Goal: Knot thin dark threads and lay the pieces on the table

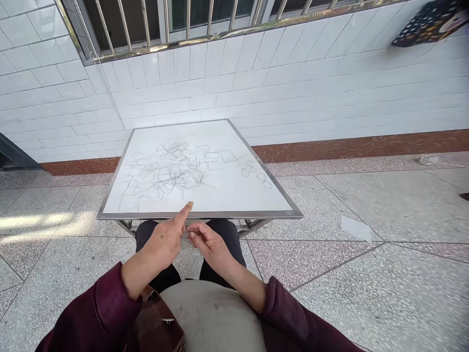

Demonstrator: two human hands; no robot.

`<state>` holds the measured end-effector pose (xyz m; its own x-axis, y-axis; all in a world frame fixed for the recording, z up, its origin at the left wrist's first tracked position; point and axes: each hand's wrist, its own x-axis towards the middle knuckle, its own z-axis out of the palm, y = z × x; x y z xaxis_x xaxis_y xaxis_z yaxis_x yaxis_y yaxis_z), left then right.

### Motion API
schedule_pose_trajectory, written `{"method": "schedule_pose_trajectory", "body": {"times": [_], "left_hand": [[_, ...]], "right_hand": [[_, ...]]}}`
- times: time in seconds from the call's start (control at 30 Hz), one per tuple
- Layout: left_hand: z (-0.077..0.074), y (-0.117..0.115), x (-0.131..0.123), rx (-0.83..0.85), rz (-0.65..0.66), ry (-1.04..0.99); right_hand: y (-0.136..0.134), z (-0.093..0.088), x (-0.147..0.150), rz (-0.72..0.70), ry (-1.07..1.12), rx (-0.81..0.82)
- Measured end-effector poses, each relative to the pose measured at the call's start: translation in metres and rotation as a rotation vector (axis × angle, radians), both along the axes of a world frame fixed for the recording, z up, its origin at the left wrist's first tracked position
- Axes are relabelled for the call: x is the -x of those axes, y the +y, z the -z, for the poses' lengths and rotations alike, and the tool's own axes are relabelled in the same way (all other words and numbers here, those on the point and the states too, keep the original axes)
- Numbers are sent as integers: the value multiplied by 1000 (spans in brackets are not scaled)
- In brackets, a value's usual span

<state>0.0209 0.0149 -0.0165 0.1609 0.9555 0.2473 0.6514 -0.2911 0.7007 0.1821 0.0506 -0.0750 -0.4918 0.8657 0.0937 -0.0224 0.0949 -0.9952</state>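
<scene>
Over the near edge of a white-topped table (205, 195) with a metal rim, my left hand (170, 240) has its index finger stretched out toward the tabletop. Its other fingers are curled and mostly hidden, so what they hold cannot be made out. Just to the right, my right hand (212, 248) is pinched, thumb against fingers, near the left one. Something very thin may be at its fingertips, too small to name. Tangled thin dark lines (176, 178) spread over the left and middle of the tabletop. Small loops (256, 173) of similar line lie at its right.
Behind the table stands a white tiled wall (205, 98) with a barred window (190, 22). A pale sheet (356, 228) lies on the speckled floor at the right. A dark patterned object (427, 24) is at the upper right. A brown bag (161, 320) rests at my waist.
</scene>
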Motion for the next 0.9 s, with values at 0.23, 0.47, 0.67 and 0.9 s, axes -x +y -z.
{"method": "schedule_pose_trajectory", "body": {"times": [0.23,0.47,0.67,0.9], "left_hand": [[2,-3,-6,-66,73,65],[2,-4,-12,-192,65,215],[3,-1,-15,-221,22,434],[2,-3,-19,-337,-13,525]], "right_hand": [[6,-4,2,7,42,-60],[4,-12,1,109,-72,-277],[3,-4,3,171,-72,-354],[4,-4,6,133,130,-137]]}}
